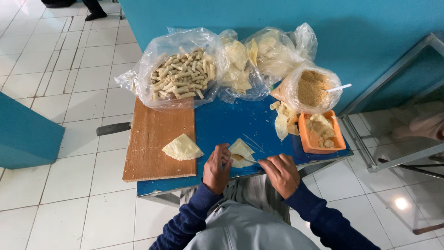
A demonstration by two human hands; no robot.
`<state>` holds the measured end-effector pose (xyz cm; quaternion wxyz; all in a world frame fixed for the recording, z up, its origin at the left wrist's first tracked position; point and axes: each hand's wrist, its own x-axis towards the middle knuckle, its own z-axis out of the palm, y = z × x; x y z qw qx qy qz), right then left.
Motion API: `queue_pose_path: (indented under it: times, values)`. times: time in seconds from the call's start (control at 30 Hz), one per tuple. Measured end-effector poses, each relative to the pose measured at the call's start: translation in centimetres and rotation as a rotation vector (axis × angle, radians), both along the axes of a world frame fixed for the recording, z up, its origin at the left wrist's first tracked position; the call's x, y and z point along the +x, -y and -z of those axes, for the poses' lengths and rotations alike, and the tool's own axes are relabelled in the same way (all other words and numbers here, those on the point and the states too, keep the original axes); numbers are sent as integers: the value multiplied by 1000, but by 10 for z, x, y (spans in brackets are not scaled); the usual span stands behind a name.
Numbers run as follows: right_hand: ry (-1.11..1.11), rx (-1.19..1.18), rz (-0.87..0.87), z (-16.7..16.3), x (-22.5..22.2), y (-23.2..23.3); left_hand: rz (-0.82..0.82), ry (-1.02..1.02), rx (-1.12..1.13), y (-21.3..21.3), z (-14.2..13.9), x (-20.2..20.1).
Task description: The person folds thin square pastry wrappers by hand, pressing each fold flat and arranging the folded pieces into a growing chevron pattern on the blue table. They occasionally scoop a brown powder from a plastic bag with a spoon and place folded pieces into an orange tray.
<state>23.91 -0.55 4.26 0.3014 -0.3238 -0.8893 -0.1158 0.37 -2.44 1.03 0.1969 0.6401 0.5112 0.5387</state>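
A pale triangular wrapper sheet (241,151) lies on the blue table (222,122) near its front edge, with a dab of brown filling on it. My left hand (216,169) rests on the sheet's left corner, fingers curled onto it. My right hand (280,173) is closed on a thin stick or utensil (248,159) whose tip reaches the filling. A second folded wrapper (181,148) lies on the wooden board (155,139) to the left.
At the back stand a plastic bag of several finished rolls (181,75), bags of wrapper sheets (259,55), and a bag of brown crumbs (312,88) with a white spoon. An orange tray (320,134) with filling sits at right. A metal frame (393,115) stands beside the table.
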Motion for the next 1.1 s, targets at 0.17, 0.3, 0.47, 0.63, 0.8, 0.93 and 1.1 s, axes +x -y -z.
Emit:
queue_pose_path:
  times: [0.17, 0.3, 0.47, 0.63, 0.8, 0.93, 1.1]
  values:
    - [-9, 44, -9, 3, 12, 4, 34, -44, 1, -5, 2, -3]
    - [-56, 10, 17, -4, 15, 10, 99, -21, -58, -6, 2, -6]
    - [-282, -33, 225, -28, 44, -4, 190, -104, -35, -5, -2, -14]
    - [-170, 72, 585, -64, 95, -81, 219, -169, -1, -5, -5, -16]
    - [-206, 104, 525, -67, 73, -128, 201, -221, 85, -4, -5, -17]
    - [-244, -193, 184, -28, 13, -60, 187, -246, 89, -3, -5, -16]
    - [-204, -361, 157, -3, -26, -12, 183, -207, 10, -1, -8, -14]
